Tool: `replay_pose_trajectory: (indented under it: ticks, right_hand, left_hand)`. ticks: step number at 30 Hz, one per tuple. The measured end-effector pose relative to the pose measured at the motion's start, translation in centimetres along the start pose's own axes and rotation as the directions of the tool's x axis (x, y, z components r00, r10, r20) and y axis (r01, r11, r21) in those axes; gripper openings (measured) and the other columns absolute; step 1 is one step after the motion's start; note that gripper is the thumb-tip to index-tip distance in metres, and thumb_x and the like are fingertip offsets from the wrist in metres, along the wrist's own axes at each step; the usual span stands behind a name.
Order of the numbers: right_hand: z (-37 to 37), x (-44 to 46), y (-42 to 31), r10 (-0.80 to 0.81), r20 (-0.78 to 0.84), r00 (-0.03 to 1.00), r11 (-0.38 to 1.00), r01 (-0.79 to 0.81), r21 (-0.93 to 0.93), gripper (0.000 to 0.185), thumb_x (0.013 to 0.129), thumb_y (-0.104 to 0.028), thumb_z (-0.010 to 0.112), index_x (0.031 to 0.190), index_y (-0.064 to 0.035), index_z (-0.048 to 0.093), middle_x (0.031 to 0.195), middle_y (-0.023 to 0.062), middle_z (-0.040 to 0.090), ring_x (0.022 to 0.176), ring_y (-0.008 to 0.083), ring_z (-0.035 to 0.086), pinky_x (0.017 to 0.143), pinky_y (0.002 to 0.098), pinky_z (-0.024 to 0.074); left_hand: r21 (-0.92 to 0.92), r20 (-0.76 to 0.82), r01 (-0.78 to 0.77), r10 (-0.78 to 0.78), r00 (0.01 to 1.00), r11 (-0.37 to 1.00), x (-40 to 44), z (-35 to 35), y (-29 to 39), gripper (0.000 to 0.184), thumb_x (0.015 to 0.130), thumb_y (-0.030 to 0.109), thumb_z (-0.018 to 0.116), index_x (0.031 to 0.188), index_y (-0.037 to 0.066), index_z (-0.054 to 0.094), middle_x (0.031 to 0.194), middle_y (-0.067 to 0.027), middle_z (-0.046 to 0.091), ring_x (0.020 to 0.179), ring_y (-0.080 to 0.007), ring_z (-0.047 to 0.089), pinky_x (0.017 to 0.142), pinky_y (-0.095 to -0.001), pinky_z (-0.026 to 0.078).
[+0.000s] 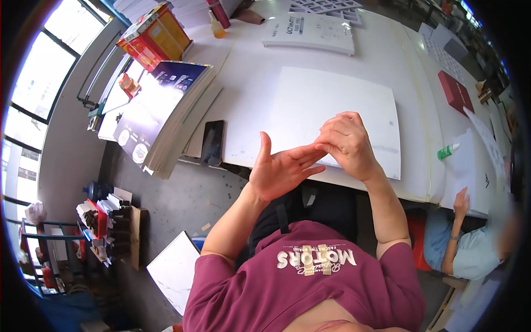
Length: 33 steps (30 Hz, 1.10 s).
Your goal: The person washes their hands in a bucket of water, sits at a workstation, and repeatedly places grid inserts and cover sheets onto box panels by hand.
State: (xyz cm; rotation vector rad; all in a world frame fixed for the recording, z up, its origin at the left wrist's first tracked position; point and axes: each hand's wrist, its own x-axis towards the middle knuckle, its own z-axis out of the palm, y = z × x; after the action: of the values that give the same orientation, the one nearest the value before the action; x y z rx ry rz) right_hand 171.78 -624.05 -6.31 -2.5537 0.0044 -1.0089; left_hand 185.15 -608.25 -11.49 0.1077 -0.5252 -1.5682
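My left hand (282, 170) is held palm up over the near edge of the table, its thumb spread and its fingers stretched out to the right. With bent, closed fingers my right hand (348, 145) grips a fingertip of the left hand. Whether anything small lies between them is hidden. Just beyond both hands a large white sheet or board (337, 94) lies flat on the white table (249, 72). A dark phone (213, 143) rests at the table edge, left of my left hand.
To the left is a thick stack of printed sheets (160, 113), with a red and yellow tin (155, 37) behind. A white printed stack (308, 34) sits at the back. At right are a green bottle (447, 151), a dark red box (456, 92) and a seated person (470, 243).
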Motion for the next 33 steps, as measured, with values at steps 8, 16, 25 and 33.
replay_pose_trajectory:
  ticks: [8,16,25,33]
  right_hand:
    - [-0.5,0.7,-1.2,0.219,0.226,0.949,0.973,-0.231,0.028,0.009,0.077,-0.012,0.076,0.078,-0.01,0.067,0.077,-0.0017,0.064,0.078,0.0176,0.058,0.085,0.033,0.0394]
    - [-0.5,0.8,-0.3,0.318,0.297,0.9,0.851,-0.409,0.329,0.003,0.08,-0.007,0.067,0.08,-0.0046,0.069,0.077,0.0046,0.065,0.079,0.0181,0.061,0.081,0.0337,0.046]
    - [-2.4,0.0,-0.1,0.365,0.357,0.86,0.72,-0.503,0.477,0.013,0.081,-0.004,0.064,0.09,-0.0023,0.073,0.087,0.0064,0.068,0.083,0.0173,0.062,0.08,0.0316,0.0494]
    - [-3.5,-1.5,1.1,0.396,0.349,0.849,0.735,-0.521,0.434,0.007,0.082,-0.007,0.066,0.086,-0.0031,0.07,0.089,0.0056,0.068,0.095,0.0188,0.06,0.089,0.0341,0.0461]
  left_hand:
    - [0.158,-0.006,0.057,-0.056,0.998,0.986,0.6,-1.2,0.2,0.117,0.082,0.087,0.006,0.144,-0.008,0.039,0.153,-0.0156,0.038,0.146,-0.0257,0.025,0.12,-0.0481,0.016]
    - [0.215,-0.102,0.055,-0.033,0.994,0.975,0.9,-0.1,0.2,0.12,0.081,0.089,0.009,0.143,-0.009,0.04,0.153,-0.0161,0.037,0.146,-0.0262,0.025,0.12,-0.0476,0.014]
    - [0.28,-0.068,0.103,-0.087,0.994,0.954,2.1,0.8,0.1,0.121,0.08,0.089,0.005,0.144,-0.007,0.041,0.152,-0.0141,0.038,0.147,-0.0237,0.022,0.12,-0.047,0.012]
    - [0.392,-0.101,0.129,-0.097,0.99,0.911,3.3,1.4,-0.5,0.118,0.082,0.088,0.007,0.142,-0.008,0.042,0.153,-0.015,0.038,0.146,-0.0249,0.024,0.12,-0.0477,0.014]
